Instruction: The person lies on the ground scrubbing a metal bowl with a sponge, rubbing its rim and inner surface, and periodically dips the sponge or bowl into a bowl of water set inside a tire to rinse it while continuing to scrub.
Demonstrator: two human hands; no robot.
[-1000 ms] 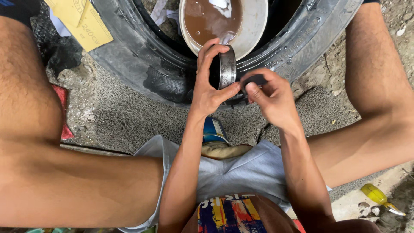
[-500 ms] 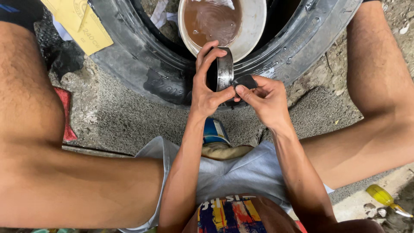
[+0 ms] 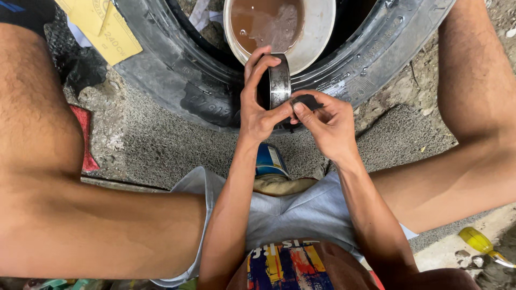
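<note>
— Since a moment ago the view has tipped up a little and the ring (image 3: 279, 79) sits higher against the bowl (image 3: 317, 37); my left hand (image 3: 258, 102) has turned it more edge-on to me.

— How is it held?

— Left hand is curled round it: fingers (image 3: 257, 62) over the top edge, thumb (image 3: 280, 111) pressed against the lower rim. It is a dull grey metal ring, upright, just above the near wall of the tyre (image 3: 177, 80). My right hand (image 3: 328, 121) is pinched shut on a small dark scrap (image 3: 307, 100), thumb and forefinger together, held against the ring's lower right side.

— And what does the shift tell you?

— I judge that I am rubbing the ring with that scrap and rotating it as I go, so a fresh stretch of rim has come round. I cannot tell how much of it is done; the metal looks much the same all over.

— What lies around?

— Bowl of brown water sits inside the tyre, just behind the ring. Yellow sheets (image 3: 105, 27) lie on the tyre's left side. A blue and yellow can (image 3: 270, 161) stands on the ground near my shorts, below the wrists. Off to the far right, on the pale ground, a yellow handle (image 3: 478, 240) lies well apart from everything. A red cloth (image 3: 83, 137) shows by my left knee.
</note>
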